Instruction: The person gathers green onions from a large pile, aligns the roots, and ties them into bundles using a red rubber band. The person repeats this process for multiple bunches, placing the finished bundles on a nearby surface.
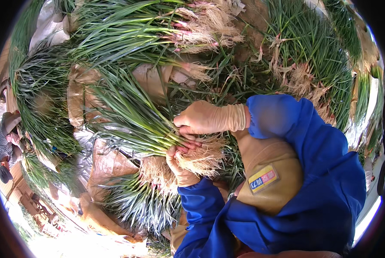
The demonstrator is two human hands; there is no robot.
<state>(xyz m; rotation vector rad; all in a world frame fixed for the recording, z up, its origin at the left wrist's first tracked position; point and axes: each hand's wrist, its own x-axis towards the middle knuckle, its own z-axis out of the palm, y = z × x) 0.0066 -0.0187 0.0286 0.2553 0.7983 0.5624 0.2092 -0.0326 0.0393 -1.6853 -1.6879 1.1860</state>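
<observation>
My left hand, in a thin pale glove, holds a bunch of green onions from below, its thumb beside the reddish bulbs. My right hand, also in a pale glove, grips the same bunch from above, where the stalks meet the bulbs; its fingertips are partly hidden. Long green leaves fan out to the upper left, and the dense beige roots hang to the right of the bulbs. Just below my left hand lies another onion bunch, its roots towards the held bunch.
Large onion piles lie at the top, the right and the left. Loose leaves cover ground beyond my right hand. Brown sheeting lies left of the held bunch. Another person is at the far left.
</observation>
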